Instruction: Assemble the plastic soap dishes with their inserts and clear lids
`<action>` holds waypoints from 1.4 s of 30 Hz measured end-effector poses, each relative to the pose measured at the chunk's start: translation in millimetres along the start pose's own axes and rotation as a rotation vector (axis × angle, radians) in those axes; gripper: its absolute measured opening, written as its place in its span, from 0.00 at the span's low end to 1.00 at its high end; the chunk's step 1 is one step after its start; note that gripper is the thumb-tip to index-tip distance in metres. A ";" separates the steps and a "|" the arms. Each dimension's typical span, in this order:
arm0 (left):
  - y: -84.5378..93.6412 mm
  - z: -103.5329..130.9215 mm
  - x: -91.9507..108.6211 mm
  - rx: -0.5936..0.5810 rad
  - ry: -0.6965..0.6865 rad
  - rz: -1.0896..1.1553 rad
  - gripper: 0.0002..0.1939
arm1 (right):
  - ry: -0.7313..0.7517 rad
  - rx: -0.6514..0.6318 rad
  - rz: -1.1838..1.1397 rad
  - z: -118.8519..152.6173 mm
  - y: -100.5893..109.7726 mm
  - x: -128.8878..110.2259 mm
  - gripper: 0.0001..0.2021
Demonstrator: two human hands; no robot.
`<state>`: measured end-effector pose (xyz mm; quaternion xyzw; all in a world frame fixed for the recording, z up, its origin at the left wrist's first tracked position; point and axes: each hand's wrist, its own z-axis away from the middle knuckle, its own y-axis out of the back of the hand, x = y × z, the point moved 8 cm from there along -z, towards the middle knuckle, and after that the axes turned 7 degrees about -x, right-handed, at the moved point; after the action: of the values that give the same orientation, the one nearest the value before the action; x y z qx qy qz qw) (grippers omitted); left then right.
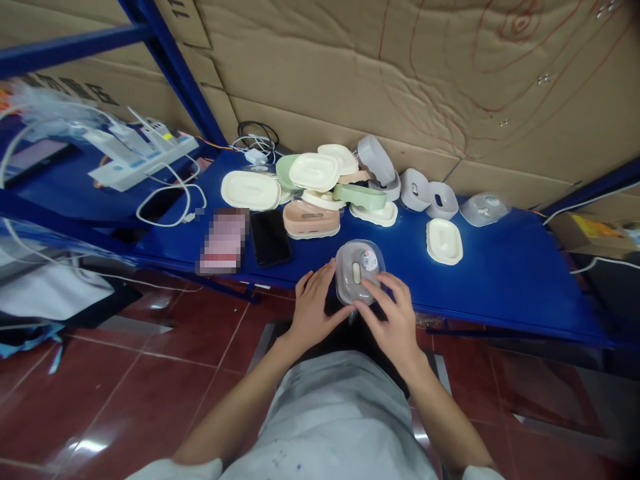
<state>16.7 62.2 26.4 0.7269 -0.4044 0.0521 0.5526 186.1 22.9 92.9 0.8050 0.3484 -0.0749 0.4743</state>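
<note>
Both hands hold a small grey box with a clear lid [358, 272] at the front edge of the blue table [495, 287]. The lid has a round white sticker and a pale oblong knob. My left hand [316, 303] grips the box's left side, its thumb reaching to the near edge. My right hand [393, 313] has its fingers on the lid's right part and its thumb at the near edge. Behind the box lies a pile of cream, green, pink and grey parts, with a pink box [311, 219] at the front.
A black phone [271, 238] and a blurred pink item [224, 241] lie to the left. Grey boxes [416, 190], a cream lid [445, 241] and a clear lid [484, 210] sit to the right. A power strip [143, 163] with cables is at the far left.
</note>
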 end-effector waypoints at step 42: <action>-0.4 0.3 6.2 -0.033 -0.080 -0.118 0.17 | -0.380 0.419 0.589 81.4 177.3 217.4 0.37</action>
<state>21.0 58.6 29.2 0.7416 -0.3835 -0.0164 0.5502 477.5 8.5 77.2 0.9215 -0.0138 -0.1525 0.3570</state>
